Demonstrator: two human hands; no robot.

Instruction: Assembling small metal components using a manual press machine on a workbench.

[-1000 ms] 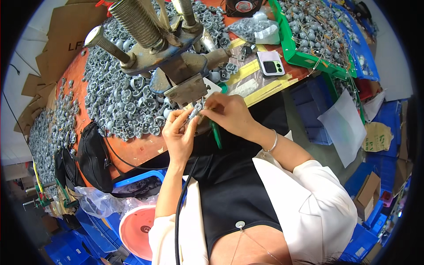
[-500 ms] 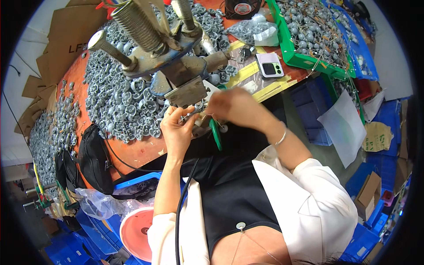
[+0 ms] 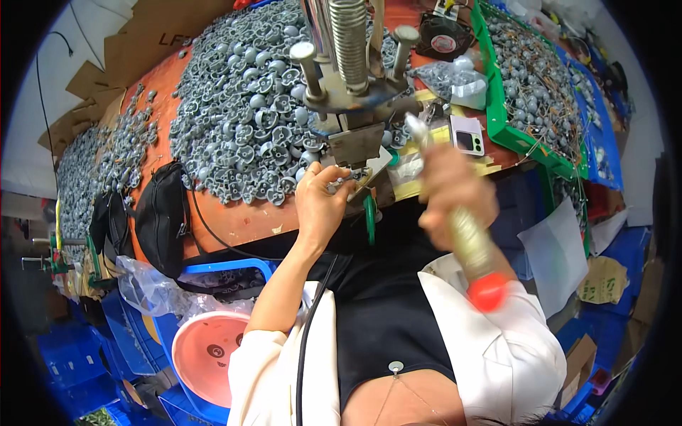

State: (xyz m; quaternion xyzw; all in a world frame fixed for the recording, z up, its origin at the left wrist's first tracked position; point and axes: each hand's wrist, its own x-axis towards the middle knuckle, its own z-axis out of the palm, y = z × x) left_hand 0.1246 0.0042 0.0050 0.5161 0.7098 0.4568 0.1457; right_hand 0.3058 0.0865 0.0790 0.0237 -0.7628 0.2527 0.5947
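Note:
My left hand (image 3: 319,206) pinches a small grey plastic part (image 3: 341,182) between thumb and fingertips. It holds the part at the foot of the hand press, just under the metal block (image 3: 356,145) of the press. My right hand (image 3: 458,192), blurred by motion, is closed round a lever bar (image 3: 471,245) wrapped in pale yellowish tape, to the right of the press. The bar's lower end is a red knob (image 3: 488,291) over my right forearm. A green loop-shaped handle (image 3: 370,221) hangs below the press, beside my left fingertips.
A large heap of grey plastic parts (image 3: 241,117) covers the orange table (image 3: 238,226). On the right stand a green crate (image 3: 529,142) of grey pieces and a phone (image 3: 468,140). A black bag (image 3: 159,220) and pink basin (image 3: 206,366) are at the left.
My right hand has left the spot beside my left hand and moved right, now gripping the lever bar. My left hand stays at the press with the part. The whole view has shifted.

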